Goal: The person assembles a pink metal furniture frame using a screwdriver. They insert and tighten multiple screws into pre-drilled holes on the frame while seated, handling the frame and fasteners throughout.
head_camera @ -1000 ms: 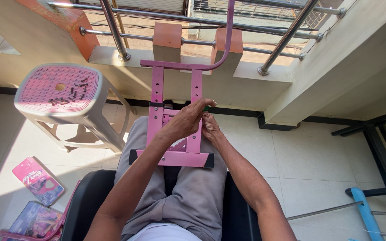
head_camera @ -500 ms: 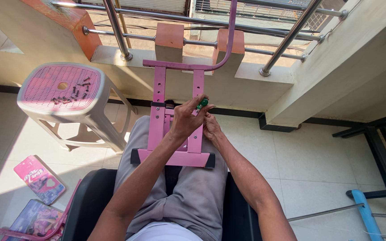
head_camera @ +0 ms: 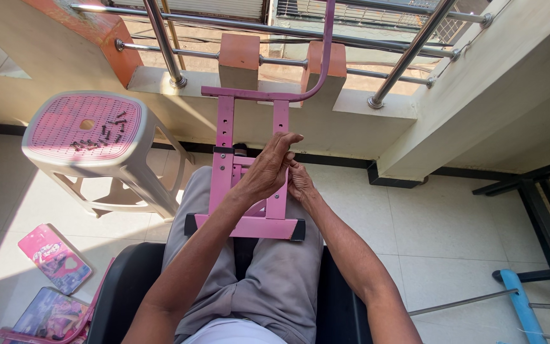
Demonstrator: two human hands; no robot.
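A pink metal frame (head_camera: 224, 130) with two drilled uprights and a black-capped base bar stands on my lap. My left hand (head_camera: 265, 172) lies across its right upright, palm wrapped on the bar and fingers stretched upward. My right hand (head_camera: 300, 183) is pressed against the same upright just behind the left one. The left hand hides its fingertips, so I cannot tell what they hold. A curved pink tube (head_camera: 327, 44) rises from the top crossbar toward the railing.
A grey plastic stool (head_camera: 132, 162) with a pink top stands at my left, with several dark screws (head_camera: 101, 135) on it. A steel railing (head_camera: 163, 44) and two orange blocks (head_camera: 240, 60) are ahead. Pink boxes (head_camera: 55, 258) lie on the floor, left. A blue pipe (head_camera: 520, 306) and a black stand (head_camera: 545, 197) are at the right.
My left hand has slid up the right upright and stretched its fingers. The small dark item seen between my hands half a second ago is no longer visible.
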